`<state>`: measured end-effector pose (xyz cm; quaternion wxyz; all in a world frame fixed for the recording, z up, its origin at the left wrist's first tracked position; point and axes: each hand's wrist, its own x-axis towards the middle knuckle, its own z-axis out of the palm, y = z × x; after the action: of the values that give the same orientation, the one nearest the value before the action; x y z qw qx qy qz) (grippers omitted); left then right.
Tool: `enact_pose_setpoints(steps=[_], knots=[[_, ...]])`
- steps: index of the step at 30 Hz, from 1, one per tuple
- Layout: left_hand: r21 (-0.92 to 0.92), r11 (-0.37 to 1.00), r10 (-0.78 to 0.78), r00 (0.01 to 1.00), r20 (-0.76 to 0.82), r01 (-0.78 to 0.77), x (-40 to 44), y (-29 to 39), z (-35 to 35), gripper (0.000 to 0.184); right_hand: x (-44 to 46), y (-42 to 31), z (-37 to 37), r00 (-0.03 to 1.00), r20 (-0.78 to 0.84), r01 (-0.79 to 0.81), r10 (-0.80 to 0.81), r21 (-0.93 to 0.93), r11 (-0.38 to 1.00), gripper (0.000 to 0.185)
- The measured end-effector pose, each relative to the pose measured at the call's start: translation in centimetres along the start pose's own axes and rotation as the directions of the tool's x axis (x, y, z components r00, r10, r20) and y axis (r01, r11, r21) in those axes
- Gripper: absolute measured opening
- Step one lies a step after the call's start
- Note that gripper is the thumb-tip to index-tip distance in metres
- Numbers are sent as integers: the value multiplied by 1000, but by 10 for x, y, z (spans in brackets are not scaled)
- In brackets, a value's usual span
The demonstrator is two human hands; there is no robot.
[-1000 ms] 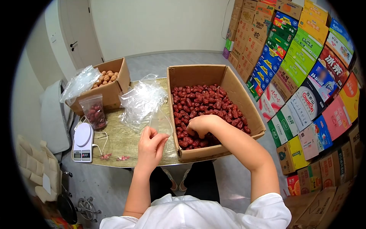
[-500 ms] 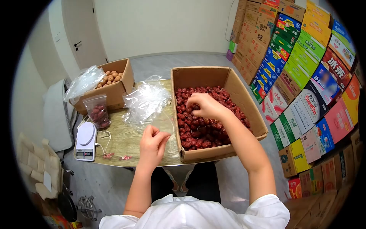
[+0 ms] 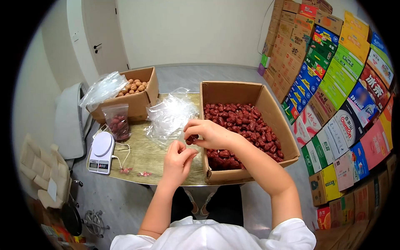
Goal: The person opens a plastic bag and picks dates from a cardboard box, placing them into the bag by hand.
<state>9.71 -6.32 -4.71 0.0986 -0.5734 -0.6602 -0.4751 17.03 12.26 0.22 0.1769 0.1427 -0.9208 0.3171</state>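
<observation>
Right now, right hand point(image 3: 210, 134) is over the near left corner of the big box point(image 3: 227, 176), curled down, fingers narrow around at least one date point(image 3: 191, 139); cannot tell how many more sit behind the fingers. Left hand point(image 3: 177, 160) is just beside and below it, thumb and fingertips pinched together on a clear bag point(image 3: 181, 135), thin and mostly hidden by both hands. How much lies inside it, I cannot see. Done, by the look of it: one filled bag point(image 3: 117, 124) of dates, upright on the table point(image 3: 158, 177), just behind the scale point(image 3: 101, 146) and in front of the small box point(image 3: 125, 105). Cannot tell whether its top is sealed. Left: a great heap of dates point(image 3: 250, 125) in the big box, lower and darker at the near end, and a loose heap of clear bags point(image 3: 171, 114) between the two boxes. More plastic point(image 3: 102, 88) drapes over the small box's left side, beside walnuts point(image 3: 134, 86), which my hands are well away from. Scale's display too small to read. My judgement: early on, one bag full, the held one unfinished, most dates unbagged.
</observation>
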Motion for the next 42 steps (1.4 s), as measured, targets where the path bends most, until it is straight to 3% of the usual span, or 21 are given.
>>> enact_pose_setpoints(steps=[4, 7, 10, 12, 13, 16, 18, 25, 31, 35, 40, 42], knots=[[-15, 1000, 5, 1000, -4, -5, -3, 0, 2, 12, -10, -1, -3, 999, -26, 33, -33, -13, 999, 29], [-31, 999, 15, 1000, 3, -15, -4, 0, 2, 16, -14, 6, -19, 973, -216, 67, -78, -59, 996, 27], [-63, 998, -18, 1000, 10, 19, -4, 4, -1, 15, -21, 11, -32, 916, -315, -259, 246, 1, 966, 21], [-64, 998, -16, 1000, 2, 16, -4, 2, -2, 15, -29, 15, -42, 911, -259, -349, 321, -66, 935, 21], [-61, 998, -17, 1000, -14, 16, -5, 1, -2, 15, -34, 20, -43, 925, -64, -380, 375, -189, 905, 24], [-65, 997, -30, 999, -21, 28, -5, 1, -2, 15, -47, 33, -34, 748, 398, -378, 531, -402, 834, 41], [-62, 998, -16, 1000, -25, 14, -5, 2, -3, 15, -58, 43, -20, 678, 500, -436, 539, -316, 842, 39], [-57, 998, -8, 1000, -24, 7, -5, 3, -3, 15, -49, 27, -13, 608, 511, -460, 608, -398, 794, 44], [-60, 998, -19, 1000, 0, 19, -5, 4, 2, 15, -49, 28, 7, 520, 556, -462, 648, -455, 761, 65], [-57, 998, -17, 1000, 7, 17, -4, 5, 3, 15, -45, 22, 10, 476, 526, -468, 704, -526, 710, 61], [-59, 998, -20, 1000, 10, 20, -4, 4, 3, 14, -49, 41, 9, 509, 634, -392, 583, -432, 812, 50], [-56, 998, -19, 1000, 11, 19, -5, 3, 4, 14, -50, 36, 11, 518, 595, -417, 615, -452, 788, 48]])
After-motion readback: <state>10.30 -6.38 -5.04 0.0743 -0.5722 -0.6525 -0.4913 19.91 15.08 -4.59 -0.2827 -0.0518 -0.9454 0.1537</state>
